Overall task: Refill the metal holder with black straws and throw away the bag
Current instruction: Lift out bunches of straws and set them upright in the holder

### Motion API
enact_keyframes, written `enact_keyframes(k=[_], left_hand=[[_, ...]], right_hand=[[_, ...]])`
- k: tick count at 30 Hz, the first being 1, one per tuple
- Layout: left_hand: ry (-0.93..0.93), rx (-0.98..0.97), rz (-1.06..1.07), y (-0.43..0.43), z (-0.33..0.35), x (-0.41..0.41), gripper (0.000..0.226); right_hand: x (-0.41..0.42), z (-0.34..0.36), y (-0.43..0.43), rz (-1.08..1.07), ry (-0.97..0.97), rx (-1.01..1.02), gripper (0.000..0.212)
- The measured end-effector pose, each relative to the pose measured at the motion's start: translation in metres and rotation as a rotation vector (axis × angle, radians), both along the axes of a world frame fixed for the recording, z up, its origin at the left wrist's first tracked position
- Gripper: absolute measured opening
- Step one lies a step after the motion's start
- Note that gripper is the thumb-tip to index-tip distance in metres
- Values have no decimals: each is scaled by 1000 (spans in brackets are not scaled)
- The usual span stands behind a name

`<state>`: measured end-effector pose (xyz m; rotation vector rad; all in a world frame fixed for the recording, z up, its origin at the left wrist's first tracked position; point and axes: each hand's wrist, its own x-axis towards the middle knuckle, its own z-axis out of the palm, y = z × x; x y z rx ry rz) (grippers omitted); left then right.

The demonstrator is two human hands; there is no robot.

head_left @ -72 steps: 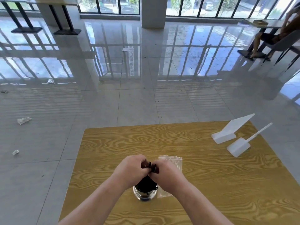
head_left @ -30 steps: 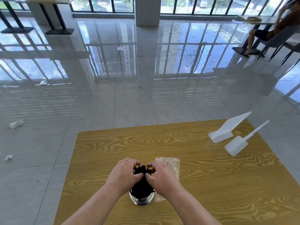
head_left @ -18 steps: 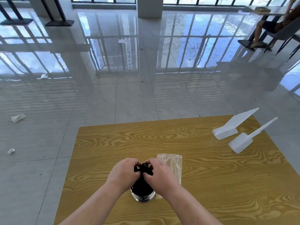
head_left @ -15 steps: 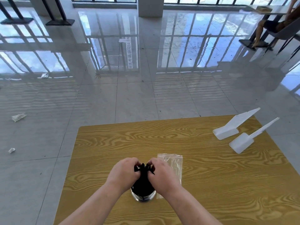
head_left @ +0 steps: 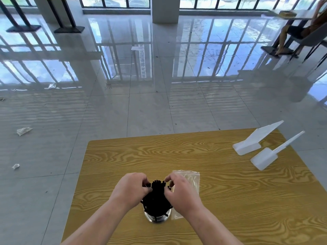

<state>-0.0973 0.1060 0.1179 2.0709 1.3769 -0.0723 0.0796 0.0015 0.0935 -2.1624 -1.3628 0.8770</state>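
Observation:
A shiny metal holder (head_left: 157, 217) stands near the front of the wooden table (head_left: 221, 191), packed with upright black straws (head_left: 156, 193). My left hand (head_left: 131, 189) cups the bundle from the left, fingers curled against the straw tops. My right hand (head_left: 180, 191) presses on it from the right, fingertips on the straws. A flat clear plastic bag (head_left: 192, 181) lies on the table just behind and right of my right hand, partly hidden by it.
Two white plastic scoops (head_left: 254, 141) (head_left: 269, 155) lie at the table's far right corner. Crumpled scraps (head_left: 23, 130) litter the glossy tiled floor to the left. A person sits on a chair (head_left: 300, 35) at the far right.
My hands have spread a little apart at the straw tops, showing more of the bundle. The bag and holder stay where they were.

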Motion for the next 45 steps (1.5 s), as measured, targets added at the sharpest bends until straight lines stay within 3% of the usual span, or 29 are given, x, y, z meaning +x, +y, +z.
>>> enact_keyframes(k=[10,16,18,24,26,30,33,37,39,42,45], left_hand=[[4,119,-106,20,62,6,13],[13,195,-158,28,120,9,17],[-2,235,-162,30,136,8,16],[-90,329,-107,34,157,3,15],[-193,257,-81,38,156,1,14],[-587,-45,124,43,158,-2,11],[-851,-405,301,41,161,-4,31],[-759,-564,169,31,153,-3,38],[-817,-618,223,25,148,1,38],[-853,-615,254,19,144,6,19],[-834,-609,268,16,141,10,18]], right_hand=[[-1,33,5,24,-29,171,31],[-10,68,18,164,46,136,76],[-14,77,23,176,84,112,70],[-26,89,29,130,173,146,19],[-28,95,29,116,200,170,4],[-35,109,27,73,303,186,16],[-41,128,28,33,613,145,17],[-38,152,24,-28,1294,20,22],[-34,157,20,2,1410,-6,19],[-29,158,17,12,1436,-40,21],[-27,154,15,3,1460,-56,23]])
